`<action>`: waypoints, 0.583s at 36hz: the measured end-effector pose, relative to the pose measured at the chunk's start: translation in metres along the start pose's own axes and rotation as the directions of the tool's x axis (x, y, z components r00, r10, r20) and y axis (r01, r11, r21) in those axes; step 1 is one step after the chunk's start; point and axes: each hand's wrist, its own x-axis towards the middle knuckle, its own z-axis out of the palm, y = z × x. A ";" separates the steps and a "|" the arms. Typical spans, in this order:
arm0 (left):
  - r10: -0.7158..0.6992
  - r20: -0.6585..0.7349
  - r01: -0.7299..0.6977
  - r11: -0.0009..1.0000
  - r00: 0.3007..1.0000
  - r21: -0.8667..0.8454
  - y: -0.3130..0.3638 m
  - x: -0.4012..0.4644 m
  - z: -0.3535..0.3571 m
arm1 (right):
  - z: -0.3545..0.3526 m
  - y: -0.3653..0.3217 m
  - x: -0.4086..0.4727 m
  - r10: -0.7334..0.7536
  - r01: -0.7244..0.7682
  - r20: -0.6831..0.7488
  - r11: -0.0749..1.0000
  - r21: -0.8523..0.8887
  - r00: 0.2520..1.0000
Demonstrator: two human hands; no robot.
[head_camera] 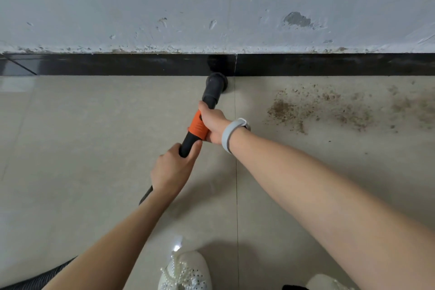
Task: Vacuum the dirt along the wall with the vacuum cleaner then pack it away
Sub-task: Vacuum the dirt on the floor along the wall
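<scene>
My right hand (213,125) grips the orange collar of the vacuum tube (199,125); my left hand (173,169) grips its black shaft lower down, fingers curled round. The nozzle (216,83) sits on the floor (82,125) against the black skirting (117,65). Dirt (317,110) lies right of it, well apart. The hose (47,275) is cut off at the frame's lower left; shoes (186,271) sit below.

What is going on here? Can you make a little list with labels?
tool: vacuum wand, black with an orange collar
nozzle: nozzle on the floor at the black skirting
left hand: left hand grips the wand's lower end
right hand: right hand grips the orange collar
dirt: brown dirt on the tiles, right of the nozzle, not yet vacuumed
wrist: grey band on right wrist
</scene>
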 end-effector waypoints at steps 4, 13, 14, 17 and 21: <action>0.020 0.055 -0.019 0.999 0.998 -0.030 -0.001 0.008 0.002 | -0.002 -0.001 0.005 -0.004 0.003 -0.008 0.999 -0.045 1.000; 0.125 0.229 -0.134 0.991 0.965 0.027 0.033 0.019 0.015 | -0.050 -0.005 0.006 -0.037 0.056 -0.154 0.991 0.121 0.987; 0.137 0.245 -0.148 0.988 0.960 0.030 0.038 0.018 0.018 | -0.056 -0.005 0.005 -0.037 0.059 -0.166 0.990 0.126 0.985; 0.166 0.297 -0.187 0.981 0.940 0.044 0.049 0.015 0.027 | -0.076 -0.003 0.002 -0.047 0.075 -0.209 0.989 0.126 0.977; 0.203 0.322 -0.240 0.968 0.925 0.080 0.056 0.003 0.037 | -0.095 0.003 -0.005 -0.052 0.093 -0.306 0.988 0.122 0.951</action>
